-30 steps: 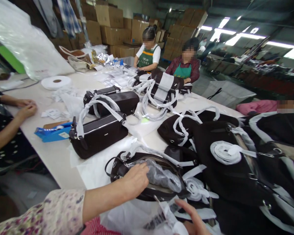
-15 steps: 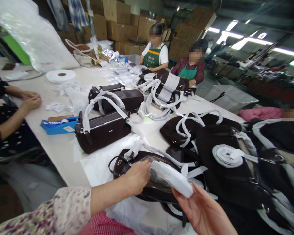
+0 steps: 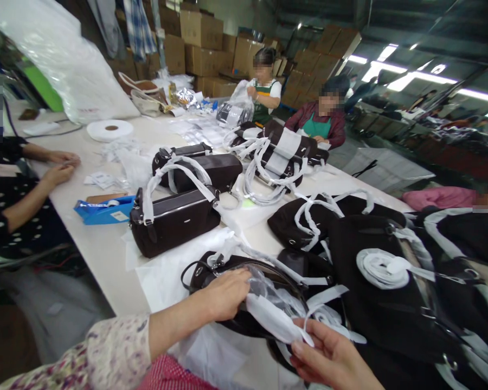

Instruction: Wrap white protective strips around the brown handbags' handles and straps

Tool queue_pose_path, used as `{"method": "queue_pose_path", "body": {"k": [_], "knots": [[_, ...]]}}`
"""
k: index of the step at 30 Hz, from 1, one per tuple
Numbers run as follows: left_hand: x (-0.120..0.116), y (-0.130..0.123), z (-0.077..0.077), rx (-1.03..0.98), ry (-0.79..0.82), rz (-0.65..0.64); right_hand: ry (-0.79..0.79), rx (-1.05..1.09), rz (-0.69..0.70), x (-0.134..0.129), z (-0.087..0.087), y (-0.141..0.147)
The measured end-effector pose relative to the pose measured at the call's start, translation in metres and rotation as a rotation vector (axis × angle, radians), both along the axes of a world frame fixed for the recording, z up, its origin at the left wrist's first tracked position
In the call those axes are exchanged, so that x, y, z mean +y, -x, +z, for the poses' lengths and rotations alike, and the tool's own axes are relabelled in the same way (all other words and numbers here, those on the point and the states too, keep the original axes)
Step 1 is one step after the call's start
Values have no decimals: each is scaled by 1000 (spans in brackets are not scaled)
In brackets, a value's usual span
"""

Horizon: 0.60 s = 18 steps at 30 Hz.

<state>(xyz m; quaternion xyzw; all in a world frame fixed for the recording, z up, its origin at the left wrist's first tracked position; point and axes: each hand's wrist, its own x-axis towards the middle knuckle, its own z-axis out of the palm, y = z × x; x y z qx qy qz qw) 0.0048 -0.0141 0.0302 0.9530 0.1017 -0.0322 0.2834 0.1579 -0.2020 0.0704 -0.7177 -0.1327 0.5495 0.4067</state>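
Note:
In the head view, a dark handbag (image 3: 211, 279) lies with its mouth open on white sheeting in front of me. My left hand (image 3: 230, 292) is closed over the edge of the opening, with clear plastic at its fingertips. A flat white wrapped bundle (image 3: 270, 317), perhaps a strap, lies across the opening. My right hand (image 3: 329, 352) pinches the bundle's near end between thumb and fingers. Loose white wrapping strips (image 3: 329, 311) trail beside it. What the left fingertips press inside the bag is hidden.
Dark handbags with wrapped handles (image 3: 179, 219) stand ahead. More dark bags (image 3: 361, 298) pile up on the right, one bearing a coiled wrapped strap (image 3: 382, 268). A blue box (image 3: 106, 211) and a white roll (image 3: 109, 130) are on the left. Co-workers sit around the table.
My right hand has drawn the white bundle's end down and slightly left, and its fingers have closed on it. My left hand stays at the bag's opening. A far co-worker has lifted a plastic-wrapped item.

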Motion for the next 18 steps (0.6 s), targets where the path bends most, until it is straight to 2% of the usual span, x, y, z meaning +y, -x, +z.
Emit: {"method": "queue_pose_path", "body": {"k": [3,7,10,15,18], "knots": [[-3,2,-7,3,-1,-6,-6,-148,188,14,2,-1],[-4,6,-13,19,-6,15,62,-688,572,42,13,1],[-4,6,-9,33,-4,22,104,-1004,741,56,9,5],[-8,2,-8,24,-37,1,165,-1163,955,75,-22,21],[-9,0,-10,101,-81,8,142,-1185,1088,88,-30,32]]}}
